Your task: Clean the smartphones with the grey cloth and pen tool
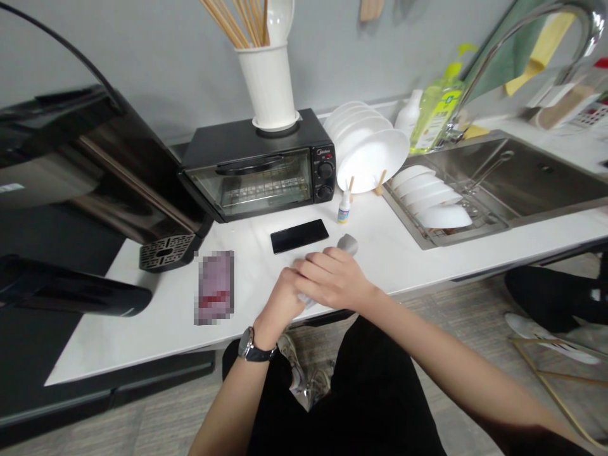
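Both of my hands are together just above the front of the white countertop. My left hand, with a black-strapped watch at its wrist, is closed. Over it lies my right hand, its fingers curled. Between them is a light grey piece of cloth. One corner of it sticks out past my right knuckles, and a paler bit shows below the fingers; the rest is hidden. A black smartphone lies flat just beyond my hands. Behind it to the right stands a small white bottle with a nozzle.
A toaster oven bears a white pot of chopsticks. White plates stand in a rack beside it. Bowls lean in the sink. At left are a black machine and a blurred purple item.
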Available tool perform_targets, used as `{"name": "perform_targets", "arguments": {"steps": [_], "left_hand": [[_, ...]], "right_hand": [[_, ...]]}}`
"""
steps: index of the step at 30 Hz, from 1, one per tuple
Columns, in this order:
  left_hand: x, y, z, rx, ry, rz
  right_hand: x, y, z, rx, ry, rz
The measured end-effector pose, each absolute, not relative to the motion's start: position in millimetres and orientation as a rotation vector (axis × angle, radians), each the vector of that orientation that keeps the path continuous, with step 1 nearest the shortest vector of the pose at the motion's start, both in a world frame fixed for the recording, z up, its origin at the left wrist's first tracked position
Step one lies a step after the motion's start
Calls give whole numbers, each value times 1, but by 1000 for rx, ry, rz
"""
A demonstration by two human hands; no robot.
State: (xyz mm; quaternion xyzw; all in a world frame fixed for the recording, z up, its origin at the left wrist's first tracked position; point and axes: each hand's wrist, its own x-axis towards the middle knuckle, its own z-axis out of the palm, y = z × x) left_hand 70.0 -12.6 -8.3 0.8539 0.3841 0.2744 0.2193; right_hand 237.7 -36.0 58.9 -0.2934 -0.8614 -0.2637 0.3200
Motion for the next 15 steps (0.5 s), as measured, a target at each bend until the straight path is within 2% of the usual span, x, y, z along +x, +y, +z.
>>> {"name": "perform_targets", "arguments": {"steps": [2,6,9,15], "left_hand": [[76,-12,-5,2402,1033,732],[85,-10,-3,2420,1051,745],[85,-14,-14,2328,1066,821],[80,-25,-47,2247,1115,801]], "right_hand": [[247,-37,52,-967,-2054,-622],[250,-44,58,-1466,-1806,-250],[242,-45,65,-1369,-1928,-228],[222,-36,67,-1123,-2206,-411]]}}
